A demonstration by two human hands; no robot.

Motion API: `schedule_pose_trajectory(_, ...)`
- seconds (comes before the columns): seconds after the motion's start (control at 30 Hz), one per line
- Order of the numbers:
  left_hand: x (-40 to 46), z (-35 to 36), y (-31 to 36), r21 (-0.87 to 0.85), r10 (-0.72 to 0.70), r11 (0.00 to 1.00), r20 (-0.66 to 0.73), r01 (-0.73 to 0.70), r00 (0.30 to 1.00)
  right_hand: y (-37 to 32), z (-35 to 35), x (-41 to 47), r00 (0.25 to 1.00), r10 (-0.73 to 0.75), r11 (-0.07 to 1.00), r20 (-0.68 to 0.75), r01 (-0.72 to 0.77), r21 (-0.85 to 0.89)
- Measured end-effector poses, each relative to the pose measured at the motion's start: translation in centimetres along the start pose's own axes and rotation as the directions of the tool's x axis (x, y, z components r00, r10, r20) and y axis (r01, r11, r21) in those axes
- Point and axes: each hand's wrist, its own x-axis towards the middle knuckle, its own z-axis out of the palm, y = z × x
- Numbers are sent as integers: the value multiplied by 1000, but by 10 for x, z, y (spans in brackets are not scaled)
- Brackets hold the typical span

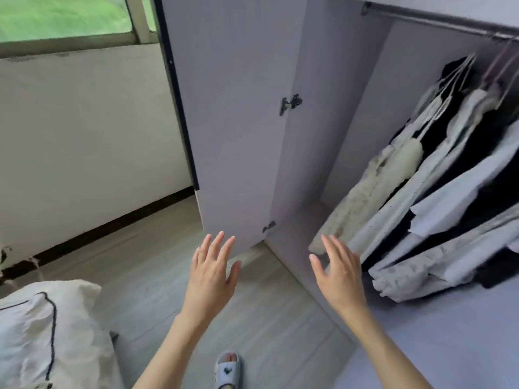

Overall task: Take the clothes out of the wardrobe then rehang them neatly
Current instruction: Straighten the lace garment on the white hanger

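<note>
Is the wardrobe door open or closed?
Open. The wardrobe door is swung out on its hinges, and you can see the clothes hanging from the rail inside.

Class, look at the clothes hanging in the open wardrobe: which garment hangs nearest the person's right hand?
The fuzzy cream garment, leftmost on the rail. Its hem ends beside the right hand; the other garments hang further right.

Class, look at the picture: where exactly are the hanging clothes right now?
In the head view, the clothes hang from the rail at the right side inside the open wardrobe, just beyond the right hand.
</note>
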Motion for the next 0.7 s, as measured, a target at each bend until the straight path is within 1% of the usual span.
schedule_pose_trajectory(0.17,77,23,8,-52,196,980,128,-191,972,23,-4,39,985,163,985,-60,-166,-48)
schedule_pose_trajectory(0.27,128,27,14,-70,305,952,152,-298,940,31,-10,65,967,230,970,-111,-237,-48)
schedule_pose_trajectory(0.37,181,27,37,-111,381,924,179,-367,907,37,-22,94,942,269,958,-200,-283,-48)
schedule_pose_trajectory(0.5,228,40,77,-217,485,868,170,-447,858,50,-41,127,913,309,944,-266,-329,-35)
schedule_pose_trajectory(0.57,251,53,98,-254,531,839,190,-481,826,61,-55,146,909,302,947,-288,-320,-16)
schedule_pose_trajectory(0.63,271,67,119,-300,550,823,211,-483,808,76,-70,166,907,293,952,-304,-305,8)
schedule_pose_trajectory(0.7,291,77,140,-333,581,798,201,-502,789,91,-87,189,898,295,955,-328,-291,60)
